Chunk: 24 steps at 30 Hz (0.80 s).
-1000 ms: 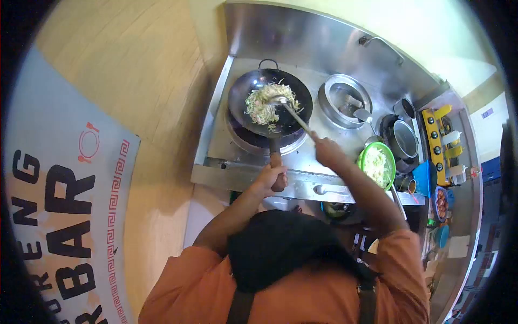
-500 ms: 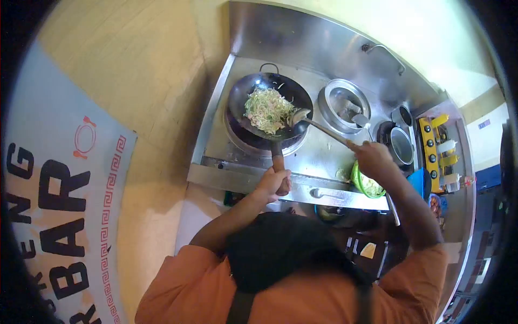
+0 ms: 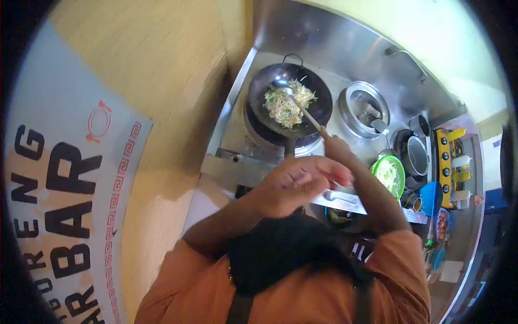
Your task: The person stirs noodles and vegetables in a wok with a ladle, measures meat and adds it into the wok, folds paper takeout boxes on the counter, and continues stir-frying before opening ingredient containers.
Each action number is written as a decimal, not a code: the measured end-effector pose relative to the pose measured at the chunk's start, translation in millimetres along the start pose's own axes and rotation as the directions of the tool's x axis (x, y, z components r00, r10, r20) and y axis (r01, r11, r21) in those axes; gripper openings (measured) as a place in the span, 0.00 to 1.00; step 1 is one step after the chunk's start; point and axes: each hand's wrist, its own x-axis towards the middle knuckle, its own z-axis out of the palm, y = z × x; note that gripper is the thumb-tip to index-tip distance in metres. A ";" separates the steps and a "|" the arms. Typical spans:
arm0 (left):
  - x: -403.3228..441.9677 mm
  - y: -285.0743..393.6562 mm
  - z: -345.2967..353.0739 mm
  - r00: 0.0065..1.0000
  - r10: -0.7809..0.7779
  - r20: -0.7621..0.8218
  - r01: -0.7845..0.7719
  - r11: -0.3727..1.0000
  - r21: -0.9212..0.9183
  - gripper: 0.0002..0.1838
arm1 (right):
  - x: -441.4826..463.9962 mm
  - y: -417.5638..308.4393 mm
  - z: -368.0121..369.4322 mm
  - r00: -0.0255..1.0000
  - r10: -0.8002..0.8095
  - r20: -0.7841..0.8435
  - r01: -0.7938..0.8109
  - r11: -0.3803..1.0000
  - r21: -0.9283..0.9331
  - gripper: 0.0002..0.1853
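Note:
My right hand (image 3: 335, 147) grips the long handle of a wok spatula (image 3: 306, 114), whose head lies in the food. Shredded, pale green and white vegetables (image 3: 286, 110) with pinkish bits are heaped in a dark wok (image 3: 319, 89) on the burner. My left hand (image 3: 302, 183) is raised close to the camera, in front of my apron. Its fingers are loosely bent and apart from the thumb, and nothing shows in them. The wok handle (image 3: 290, 147) sticks out towards me, partly hidden behind that hand.
Right of the wok sits a round metal pot (image 3: 350, 121) with a ladle (image 3: 380, 127) leaning in it. A green basket of shredded vegetable (image 3: 402, 178) stands at the front right, near another metal pot (image 3: 417, 155). A steel splashback (image 3: 324, 35) closes off the back.
My left hand has let go of the wok handle and risen towards the camera. My right hand has pushed the spatula further left into the food. The view has shifted slightly.

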 end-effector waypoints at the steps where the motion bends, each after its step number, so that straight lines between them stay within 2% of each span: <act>1: -1.2 24.0 20.0 0.986 0.155 0.055 -0.145 0.978 -0.148 0.19 | -16.9 2.5 -1.5 0.994 0.060 0.097 -0.050 0.993 -0.104 0.31; 2: -1.1 42.8 32.4 0.946 0.292 0.140 -0.253 0.937 -0.242 0.20 | -36.5 12.4 1.1 0.997 0.051 0.063 -0.038 0.981 -0.188 0.30; 4: -6.5 62.8 53.2 0.864 0.415 0.284 -0.256 0.849 -0.462 0.20 | -44.7 22.7 -8.6 0.996 0.063 0.062 -0.037 0.934 -0.355 0.28; 5: -8.9 62.6 61.7 0.840 0.444 0.312 -0.254 0.830 -0.496 0.19 | -35.9 30.4 -2.8 0.997 -0.012 -0.073 -0.012 0.947 -0.320 0.28; 7: -7.0 59.6 79.1 0.795 0.481 0.371 -0.239 0.809 -0.536 0.18 | -6.3 27.8 0.5 0.993 -0.030 -0.115 0.006 0.979 -0.204 0.29; 8: -6.8 57.5 84.9 0.783 0.487 0.386 -0.235 0.807 -0.542 0.17 | -1.3 21.0 2.5 0.997 -0.016 -0.073 0.002 0.981 -0.194 0.29; 11: -8.2 54.7 89.2 0.758 0.498 0.420 -0.240 0.813 -0.531 0.15 | -34.2 5.2 -8.5 0.999 -0.034 0.006 0.034 0.981 -0.189 0.30; 13: -8.9 52.8 80.8 0.741 0.502 0.446 -0.276 0.834 -0.479 0.14 | -60.0 4.3 -27.1 0.994 0.014 0.111 0.021 0.950 -0.312 0.30; 14: -11.8 51.2 72.8 0.741 0.488 0.462 -0.304 0.857 -0.417 0.14 | -53.7 11.8 -20.7 0.993 0.004 0.115 0.032 0.950 -0.312 0.30; 16: -12.2 36.5 45.9 0.789 0.385 0.478 -0.347 0.922 -0.170 0.12 | -36.4 34.6 1.2 0.999 0.011 -0.052 -0.026 0.956 -0.293 0.32; 17: -15.2 23.3 29.1 0.860 0.286 0.422 -0.327 0.945 0.028 0.12 | -16.5 24.2 3.4 0.997 0.038 -0.073 -0.049 0.988 -0.148 0.31; 18: -20.3 -1.9 11.1 0.979 0.089 0.181 -0.143 0.939 0.313 0.12 | 7.4 18.8 17.0 0.995 0.037 -0.092 -0.042 0.998 -0.054 0.30; 19: -21.0 -39.8 -8.2 0.957 -0.173 -0.231 0.240 0.922 0.303 0.11 | 24.5 16.5 37.6 0.984 -0.032 -0.174 0.029 0.999 -0.022 0.29; 20: -24.5 -97.6 -42.9 0.860 -0.163 -0.484 0.353 0.874 0.333 0.14 | 25.3 -5.1 34.5 0.995 0.003 -0.095 0.000 0.999 0.032 0.28; 21: -28.3 -144.5 -72.5 0.730 -0.018 -0.684 0.352 0.867 0.352 0.16 | 14.6 -14.8 37.6 0.994 -0.045 -0.095 0.040 0.998 -0.057 0.28; 23: -36.1 -238.6 -139.5 0.444 0.175 -0.879 0.533 0.737 0.416 0.17 | -30.8 -30.2 12.6 0.996 -0.076 0.038 0.083 0.968 -0.237 0.28; 24: -25.5 -231.0 -142.6 0.462 0.175 -0.870 0.523 0.738 0.426 0.17 | -52.9 -28.5 -1.2 0.998 -0.060 0.026 0.065 0.968 -0.242 0.28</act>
